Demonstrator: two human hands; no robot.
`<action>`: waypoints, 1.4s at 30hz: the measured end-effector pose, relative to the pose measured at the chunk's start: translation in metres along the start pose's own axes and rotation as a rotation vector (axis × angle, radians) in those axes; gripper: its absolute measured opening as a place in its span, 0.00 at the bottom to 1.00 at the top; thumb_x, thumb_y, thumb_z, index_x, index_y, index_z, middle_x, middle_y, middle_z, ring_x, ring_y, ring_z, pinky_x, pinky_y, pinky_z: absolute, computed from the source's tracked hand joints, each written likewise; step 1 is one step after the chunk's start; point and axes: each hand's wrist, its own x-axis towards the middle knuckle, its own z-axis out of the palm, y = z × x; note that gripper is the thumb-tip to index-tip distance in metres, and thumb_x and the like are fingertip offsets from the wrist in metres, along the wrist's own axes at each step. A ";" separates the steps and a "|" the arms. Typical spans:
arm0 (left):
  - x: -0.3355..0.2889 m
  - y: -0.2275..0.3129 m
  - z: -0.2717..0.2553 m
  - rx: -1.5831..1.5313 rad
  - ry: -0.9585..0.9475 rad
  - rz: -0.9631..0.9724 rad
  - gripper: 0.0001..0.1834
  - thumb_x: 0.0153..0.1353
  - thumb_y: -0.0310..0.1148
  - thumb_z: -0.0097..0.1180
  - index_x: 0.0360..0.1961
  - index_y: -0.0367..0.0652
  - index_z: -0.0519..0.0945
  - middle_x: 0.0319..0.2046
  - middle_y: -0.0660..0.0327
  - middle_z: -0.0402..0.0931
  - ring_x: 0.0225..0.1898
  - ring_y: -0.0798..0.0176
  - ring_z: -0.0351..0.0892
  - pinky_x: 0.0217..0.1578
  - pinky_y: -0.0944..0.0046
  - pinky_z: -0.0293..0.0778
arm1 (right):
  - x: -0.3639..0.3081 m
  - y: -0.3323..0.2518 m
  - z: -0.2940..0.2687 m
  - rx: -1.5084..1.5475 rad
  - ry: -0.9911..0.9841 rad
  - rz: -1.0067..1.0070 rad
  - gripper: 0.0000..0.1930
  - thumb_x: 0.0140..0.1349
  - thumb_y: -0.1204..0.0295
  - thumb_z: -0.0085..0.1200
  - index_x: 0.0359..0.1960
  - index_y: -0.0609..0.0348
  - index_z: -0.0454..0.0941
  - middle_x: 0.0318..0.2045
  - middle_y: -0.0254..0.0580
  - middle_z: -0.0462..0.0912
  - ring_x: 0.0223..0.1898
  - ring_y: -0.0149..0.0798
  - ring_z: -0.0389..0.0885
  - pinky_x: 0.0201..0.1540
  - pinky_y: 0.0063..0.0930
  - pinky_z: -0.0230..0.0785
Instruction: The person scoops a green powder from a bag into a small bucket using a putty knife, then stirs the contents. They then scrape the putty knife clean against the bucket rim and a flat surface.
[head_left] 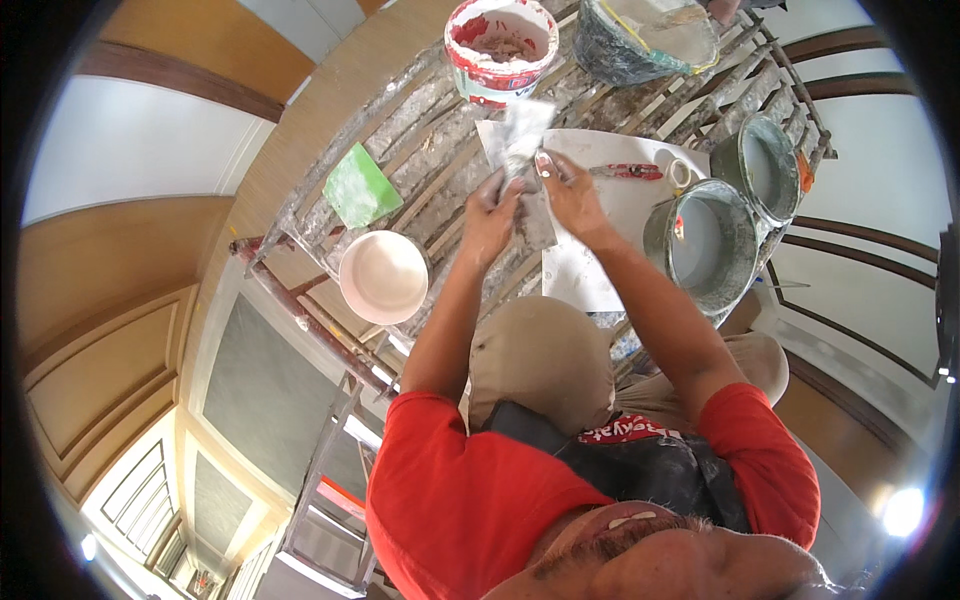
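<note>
In front of me, both my hands meet over the slatted platform. My left hand is closed on a putty-smeared scraper, whose pale flat blade points away from me and is blurred. My right hand closes on the same scraper from the right, with white putty on a fingertip. Below the fingers shows a flat grey piece; whether it belongs to the scraper I cannot tell. Just beyond stands a red-and-white bucket with putty residue inside. Under my right hand lies a white sheet.
A green plastic sheet and a pale round tub sit at left. Red-handled pliers and a tape roll lie on the sheet. Dark buckets stand right and far. Left of the platform's railing, the floor lies far below.
</note>
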 end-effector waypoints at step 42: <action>-0.006 -0.091 0.019 -0.126 -0.023 -0.063 0.13 0.63 0.29 0.64 0.48 0.40 0.78 0.33 0.64 0.81 0.25 0.71 0.76 0.24 0.68 0.71 | -0.003 0.076 -0.015 -0.249 -0.129 0.192 0.32 0.62 0.57 0.62 0.60 0.69 0.73 0.46 0.62 0.84 0.40 0.54 0.87 0.45 0.40 0.79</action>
